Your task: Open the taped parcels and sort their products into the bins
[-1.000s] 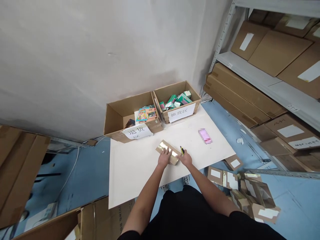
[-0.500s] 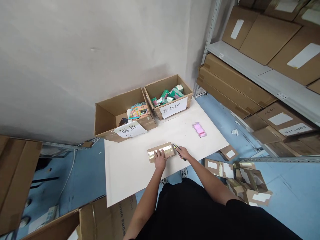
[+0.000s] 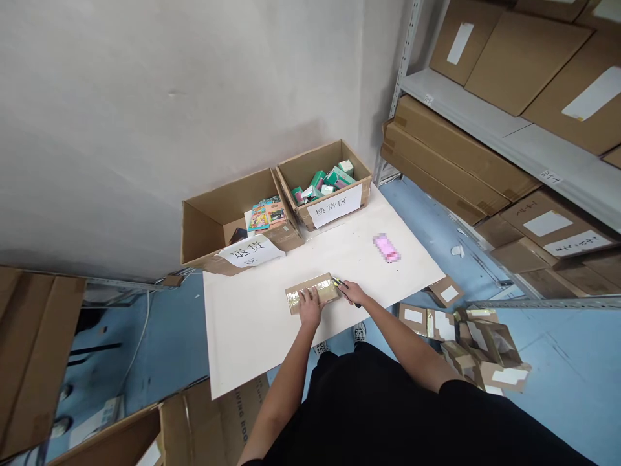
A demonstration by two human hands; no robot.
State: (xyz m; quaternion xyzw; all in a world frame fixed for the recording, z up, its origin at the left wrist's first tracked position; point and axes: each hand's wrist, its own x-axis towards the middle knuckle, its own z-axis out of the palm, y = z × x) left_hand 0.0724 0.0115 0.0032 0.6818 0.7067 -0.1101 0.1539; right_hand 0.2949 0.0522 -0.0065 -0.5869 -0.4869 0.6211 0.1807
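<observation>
A small, narrow cardboard box (image 3: 320,283) with shiny clear tape along its top lies on the white table (image 3: 252,343). My left hand (image 3: 309,307) bears down on its near side, fingers over the taped top, keeping hold of it. In my right hand (image 3: 356,294) is a black and yellow utility knife (image 3: 340,283), my fingers closed around the handle. The knife's front end meets the box's right end; the blade itself is too small to make out.
Two open cartons with handwritten paper signs stand at the back: the left carton (image 3: 204,226) holds colourful packets, the right carton (image 3: 295,165) green boxes. A blurred pink item (image 3: 387,248) lies at right. Small cartons (image 3: 485,343) litter the floor beside a loaded shelf (image 3: 485,123).
My right hand has brought the utility knife slightly left, from just beside the box to its right end. The left hand stays on the box. The view has shifted slightly.
</observation>
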